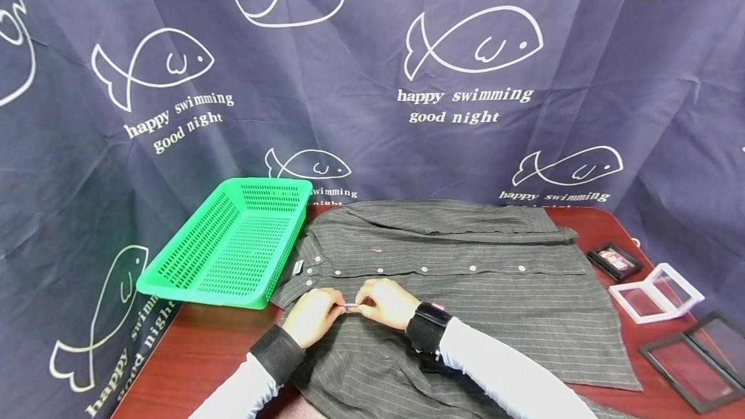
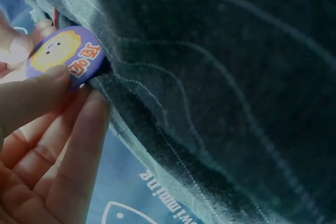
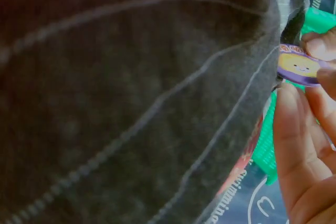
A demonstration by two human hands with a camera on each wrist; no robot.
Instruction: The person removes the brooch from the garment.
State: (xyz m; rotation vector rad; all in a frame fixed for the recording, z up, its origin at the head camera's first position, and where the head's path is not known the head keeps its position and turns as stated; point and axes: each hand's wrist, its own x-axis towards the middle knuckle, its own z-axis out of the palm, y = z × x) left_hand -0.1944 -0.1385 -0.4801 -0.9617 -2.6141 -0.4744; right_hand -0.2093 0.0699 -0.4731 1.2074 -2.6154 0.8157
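A purple round badge [image 2: 65, 56] with a yellow smiling face and red-and-white lettering is held between both hands at a dark grey pinstriped shirt [image 1: 460, 306]. My left hand [image 1: 317, 315] pinches one edge of it, thumb laid on the printed face in the left wrist view. From the opposite side my right hand [image 1: 387, 302] pinches the badge too. The shirt lies spread with its collar toward the left and a row of white buttons running across. In both wrist views cloth fills much of the picture, and the back of the badge is hidden.
A green plastic basket [image 1: 244, 251] stands left of the collar. On the right side of the red-brown table [image 1: 198, 341] lie a small black case [image 1: 615, 260], an open white frame [image 1: 658, 293] and an open dark frame [image 1: 698, 361]. A fish-patterned blue curtain [image 1: 361, 83] hangs behind.
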